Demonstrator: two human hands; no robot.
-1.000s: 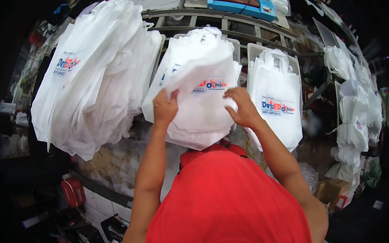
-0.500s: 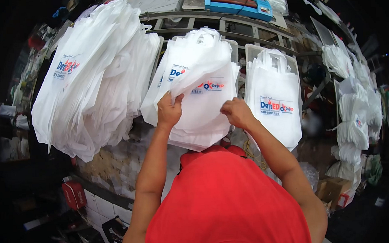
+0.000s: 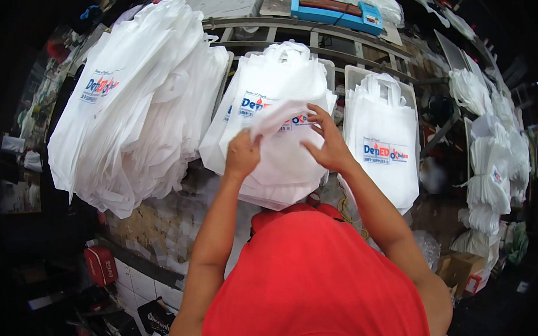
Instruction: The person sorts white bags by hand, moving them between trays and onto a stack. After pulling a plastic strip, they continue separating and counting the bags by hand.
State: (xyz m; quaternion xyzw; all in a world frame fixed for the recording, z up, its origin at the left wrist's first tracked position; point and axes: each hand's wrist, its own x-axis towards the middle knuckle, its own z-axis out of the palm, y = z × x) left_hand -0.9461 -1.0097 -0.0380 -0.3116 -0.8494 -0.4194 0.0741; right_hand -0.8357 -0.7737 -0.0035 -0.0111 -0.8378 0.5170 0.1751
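On the middle stack of white printed bags [image 3: 281,185], my left hand [image 3: 243,152] pinches the lifted, folded-over edge of the top bag [image 3: 273,117]. My right hand [image 3: 326,141] is over the right side of that bag, its fingers spread and curved around the red and blue print. A large, thick pile of white bags [image 3: 131,113] lies to the left. To the right lies a smaller stack [image 3: 383,137] with its handles at the top and its print facing up.
Behind the stacks runs a metal rack [image 3: 330,41] with a blue machine [image 3: 337,11] beyond it. More bundled white bags [image 3: 488,172] hang at the far right. A red box [image 3: 100,264] is at lower left, a cardboard box [image 3: 458,270] at lower right.
My right hand has moved up and its fingers have spread. The lifted bag edge has come down and right, with my left hand moved slightly right and still gripping it.
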